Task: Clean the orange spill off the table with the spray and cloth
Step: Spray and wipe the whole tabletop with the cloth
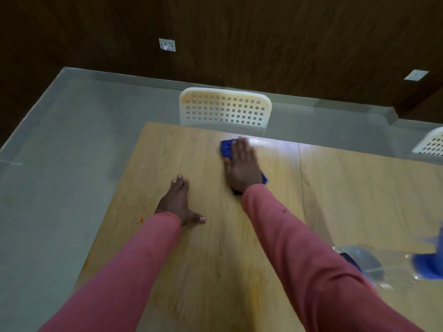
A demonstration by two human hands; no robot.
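Note:
My right hand (pixel 242 164) lies flat with straight fingers on a blue cloth (pixel 226 149), pressing it onto the wooden table (pixel 359 188) near the far edge. Most of the cloth is hidden under the hand; blue corners show beyond the fingertips and at the wrist. My left hand (pixel 178 202) rests flat on the table, fingers straight, thumb spread. Small orange spots (pixel 140 221) mark the table's left edge beside my left sleeve, and a faint yellowish smear (pixel 253 293) shows on the near part. A clear spray bottle (pixel 383 267) with a blue head lies at the right, blurred.
A white perforated chair (pixel 225 107) with orange stains on its back stands against the table's far edge. Part of a second white chair (pixel 431 142) shows at the far right. Grey floor surrounds the table on the left, and a dark wooden wall lies behind.

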